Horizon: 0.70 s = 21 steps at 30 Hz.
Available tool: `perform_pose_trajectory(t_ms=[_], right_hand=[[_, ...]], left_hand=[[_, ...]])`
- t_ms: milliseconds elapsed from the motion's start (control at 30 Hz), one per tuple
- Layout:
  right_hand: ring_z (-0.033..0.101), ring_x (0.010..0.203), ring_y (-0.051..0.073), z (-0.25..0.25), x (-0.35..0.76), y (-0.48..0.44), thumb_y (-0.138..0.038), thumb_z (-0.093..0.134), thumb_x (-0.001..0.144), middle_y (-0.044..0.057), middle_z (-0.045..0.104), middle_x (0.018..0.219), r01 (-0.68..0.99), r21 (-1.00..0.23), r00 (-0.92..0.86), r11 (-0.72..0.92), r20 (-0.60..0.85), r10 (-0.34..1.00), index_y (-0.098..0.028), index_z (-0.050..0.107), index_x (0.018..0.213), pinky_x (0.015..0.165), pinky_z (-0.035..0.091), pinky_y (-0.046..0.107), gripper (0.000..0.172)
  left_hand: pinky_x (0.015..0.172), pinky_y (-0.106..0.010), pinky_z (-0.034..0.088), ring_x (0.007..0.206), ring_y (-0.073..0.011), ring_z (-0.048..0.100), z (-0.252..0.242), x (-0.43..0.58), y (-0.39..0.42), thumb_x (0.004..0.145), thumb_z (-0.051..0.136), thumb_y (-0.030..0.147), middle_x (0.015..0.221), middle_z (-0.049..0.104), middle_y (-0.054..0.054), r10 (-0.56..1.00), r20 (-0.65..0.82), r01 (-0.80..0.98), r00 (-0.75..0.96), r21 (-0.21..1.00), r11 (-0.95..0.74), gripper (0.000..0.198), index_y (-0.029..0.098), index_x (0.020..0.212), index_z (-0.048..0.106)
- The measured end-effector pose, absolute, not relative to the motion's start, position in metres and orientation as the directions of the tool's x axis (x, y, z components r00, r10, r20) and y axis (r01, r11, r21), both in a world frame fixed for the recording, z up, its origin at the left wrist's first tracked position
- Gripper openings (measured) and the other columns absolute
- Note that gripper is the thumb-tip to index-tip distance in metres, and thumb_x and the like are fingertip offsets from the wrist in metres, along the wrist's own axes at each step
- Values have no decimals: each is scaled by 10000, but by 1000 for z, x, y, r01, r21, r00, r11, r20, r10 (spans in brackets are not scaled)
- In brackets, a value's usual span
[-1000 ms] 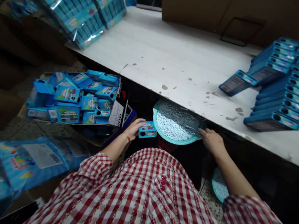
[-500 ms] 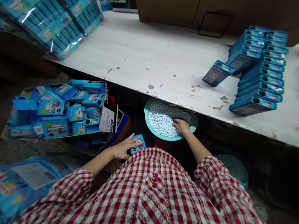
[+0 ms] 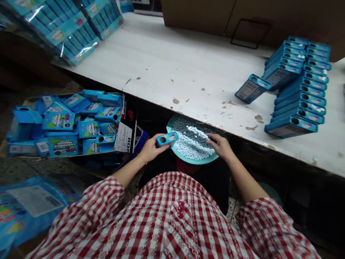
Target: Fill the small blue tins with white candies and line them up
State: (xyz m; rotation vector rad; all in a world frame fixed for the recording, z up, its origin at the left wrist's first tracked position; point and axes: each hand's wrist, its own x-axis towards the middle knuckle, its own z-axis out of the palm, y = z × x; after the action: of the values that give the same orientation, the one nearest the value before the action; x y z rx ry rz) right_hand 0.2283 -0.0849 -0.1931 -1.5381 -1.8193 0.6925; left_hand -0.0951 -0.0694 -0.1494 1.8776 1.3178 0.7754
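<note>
My left hand (image 3: pixel 150 149) grips a small blue candy box (image 3: pixel 167 139), its end with a round dark hole turned upward. The box is at the left rim of a turquoise bowl (image 3: pixel 194 161) full of small white candies (image 3: pixel 186 145). Over the bowl's right side, my right hand (image 3: pixel 221 146) is closed on what looks like a scoop, mostly hidden under a long heap of candies (image 3: pixel 196 132). The heap is raised above the rest and points toward the box.
A carton (image 3: pixel 125 135) of jumbled blue boxes stands at the left. On the white table (image 3: pixel 166 60), rows of upright boxes (image 3: pixel 302 96) and one separate box (image 3: pixel 252 89) stand at the right. Wrapped packs (image 3: pixel 58 18) lie at the far left. The table edge overhangs the bowl.
My left hand has raised the candy box from my lap to the bowl's left rim and turned its holed end up. My right hand has come up from among the candies with a heap.
</note>
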Motion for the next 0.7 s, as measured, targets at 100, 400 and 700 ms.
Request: perform_pose_trajectory(t_ms=[100,400,700], right_hand=[[589,995,179,-154,237,-90,-322,524,820,58,643,1096,643,-730,-148,232,178,973,-175,608,1141,876,445,289,363],[608,933,214,-80,222,-87,-329,514,829,42,674,1027,957,-176,-244,230,-64,968,-245,638,1090,772,452,304,300],[610,805,230,-49,192,-86,-240,462,846,112,657,872,952,73,-287,296,-117,951,-162,630,901,660,428,298,193]], left_hand=[[847,-313,457,871,-202,610,-147,-60,-43,680,667,382,944,655,-47,929,97,548,356,784,-292,470,170,1088,566],[865,-329,452,941,-229,605,-157,2,-23,666,670,244,996,657,-46,878,53,639,475,666,-386,434,203,1090,588],[910,-350,442,994,-232,590,-168,0,-21,656,667,206,1065,637,-64,880,100,590,464,706,-392,413,190,1063,602]])
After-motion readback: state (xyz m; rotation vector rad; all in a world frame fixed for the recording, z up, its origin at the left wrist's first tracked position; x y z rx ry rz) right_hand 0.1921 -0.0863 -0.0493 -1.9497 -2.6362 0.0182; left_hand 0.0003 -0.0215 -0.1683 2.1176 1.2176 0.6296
